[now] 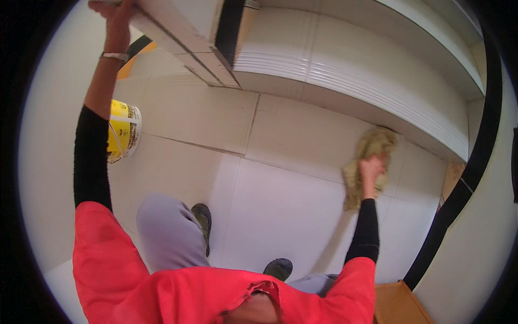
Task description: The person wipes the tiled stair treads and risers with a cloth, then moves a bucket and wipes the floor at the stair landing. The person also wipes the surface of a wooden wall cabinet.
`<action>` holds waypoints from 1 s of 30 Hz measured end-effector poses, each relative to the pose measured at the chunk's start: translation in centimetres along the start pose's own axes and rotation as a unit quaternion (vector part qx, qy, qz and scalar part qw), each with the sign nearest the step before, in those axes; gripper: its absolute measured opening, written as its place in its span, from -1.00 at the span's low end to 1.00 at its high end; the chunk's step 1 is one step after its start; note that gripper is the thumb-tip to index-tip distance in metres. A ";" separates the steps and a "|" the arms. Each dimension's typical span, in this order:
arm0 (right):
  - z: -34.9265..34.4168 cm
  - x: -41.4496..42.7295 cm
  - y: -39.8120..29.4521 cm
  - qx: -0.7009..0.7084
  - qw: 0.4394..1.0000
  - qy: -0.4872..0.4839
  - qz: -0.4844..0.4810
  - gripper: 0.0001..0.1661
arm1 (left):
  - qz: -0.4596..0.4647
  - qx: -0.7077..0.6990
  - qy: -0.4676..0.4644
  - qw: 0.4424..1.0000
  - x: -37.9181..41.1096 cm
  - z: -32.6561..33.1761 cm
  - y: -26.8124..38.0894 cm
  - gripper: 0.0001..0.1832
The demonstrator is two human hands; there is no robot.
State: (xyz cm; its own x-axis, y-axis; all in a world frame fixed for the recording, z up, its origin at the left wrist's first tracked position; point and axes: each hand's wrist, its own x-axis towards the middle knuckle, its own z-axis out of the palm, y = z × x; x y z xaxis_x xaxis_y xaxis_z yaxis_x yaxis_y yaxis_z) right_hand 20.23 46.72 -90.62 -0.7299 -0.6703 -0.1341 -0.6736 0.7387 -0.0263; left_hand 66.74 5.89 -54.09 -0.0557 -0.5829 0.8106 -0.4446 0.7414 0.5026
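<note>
My right hand point(372, 166) presses down on a crumpled, yellowish-brown cloth point(378, 141). This cloth lies on the pale tiled floor point(291, 133), close against the foot of a white tiled step point(279, 85). Slight blur covers the hand and cloth, and the fingertips are hard to make out. Up at the far left, my left hand point(115, 12) rests at the upper end of a low pale wall point(178, 36). The picture's dark rim cuts off part of that hand, so its finger position is unclear.
A yellow and white bucket point(125, 129) bearing print stands on the floor, partly behind my left arm. More steps with ribbed edges point(275, 65) rise ahead. A black band point(469, 178) runs along the right wall. An orange-brown wooden piece point(398, 303) sits at lower right.
</note>
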 end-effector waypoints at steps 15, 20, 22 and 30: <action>-1.5 -11.7 -34.7 0.386 0.829 -0.145 -0.378 -0.81 | -0.035 -0.127 -0.041 0.991 0.5 -0.3 1.6 0.25; -8.3 -10.3 -18.0 0.496 0.846 -0.180 -0.075 -0.53 | -0.063 -0.061 -0.128 0.988 -5.5 -4.8 -3.6 -0.14; -9.8 -11.1 -10.7 0.513 0.842 -0.165 0.043 -0.56 | -0.071 -0.068 -0.127 0.987 -12.0 -6.3 -5.7 -0.51; 2.6 -22.3 -14.3 -0.031 0.988 0.069 0.137 -0.74 | -0.527 -0.079 -0.284 0.797 -41.9 -19.4 -2.1 -0.66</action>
State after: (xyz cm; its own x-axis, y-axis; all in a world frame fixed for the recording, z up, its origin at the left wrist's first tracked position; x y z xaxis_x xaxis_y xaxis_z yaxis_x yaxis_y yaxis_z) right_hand 46.43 51.30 -89.83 -0.8918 -0.4523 0.0085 -0.4513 0.8908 0.0533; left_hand 87.31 35.21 -83.23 -0.1414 -0.9328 -0.3315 -0.3954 -0.2538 0.8828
